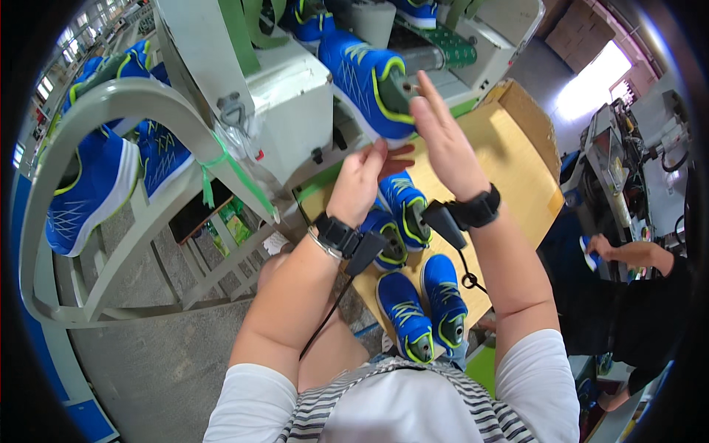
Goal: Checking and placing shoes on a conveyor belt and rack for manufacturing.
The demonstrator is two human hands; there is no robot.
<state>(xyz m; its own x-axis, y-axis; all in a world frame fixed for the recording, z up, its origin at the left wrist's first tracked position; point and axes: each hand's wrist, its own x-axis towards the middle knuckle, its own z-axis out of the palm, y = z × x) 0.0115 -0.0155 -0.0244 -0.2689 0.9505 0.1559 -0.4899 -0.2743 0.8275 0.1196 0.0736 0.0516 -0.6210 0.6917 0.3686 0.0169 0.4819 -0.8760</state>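
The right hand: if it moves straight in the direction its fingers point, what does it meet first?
Probably the blue shoe on the machine: the right hand points up at it, open, fingertips at its heel opening. Depth is unclear.

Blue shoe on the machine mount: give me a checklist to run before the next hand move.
1. Blue shoe seated on the machine mount: ok, it sits there sole-out.
2. Right hand free: ok, open and flat, beside the shoe's heel.
3. Left hand free: ok, nothing seen in it.
4. Firm contact with the shoe: cannot tell.
5. Wooden table has space: ok, bare board beyond the four blue shoes.
6. Wrist cable clear: ok, hangs down.
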